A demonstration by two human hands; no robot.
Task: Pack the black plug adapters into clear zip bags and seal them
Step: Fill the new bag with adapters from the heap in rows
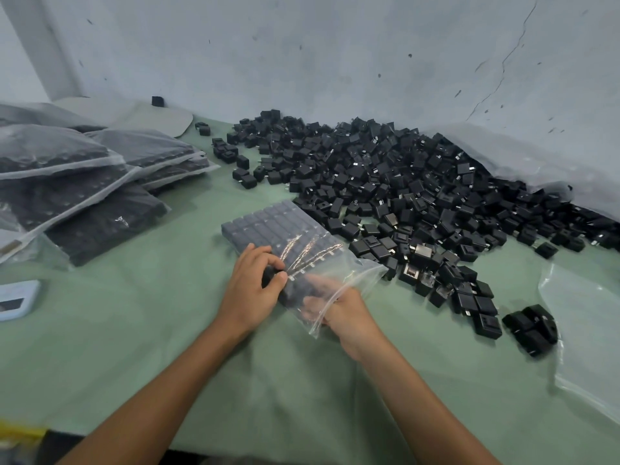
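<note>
A clear zip bag [355, 273] lies on the green table [134, 330], its far part filled with neat rows of black plug adapters [278, 226]. My left hand [251, 290] grips the bag's left side from outside, fingers curled on adapters near the mouth. My right hand [345, 310] is pushed into the bag's open mouth, its fingers seen through the plastic, holding black adapters inside. A large loose heap of black adapters [402, 182] spreads across the table behind and to the right.
Several filled bags [84, 182] are stacked at the left. An empty clear bag [583, 330] lies at the right edge, with a few adapters [533, 327] beside it. A light blue device [16, 300] sits at the far left. A grey wall rises behind the heap.
</note>
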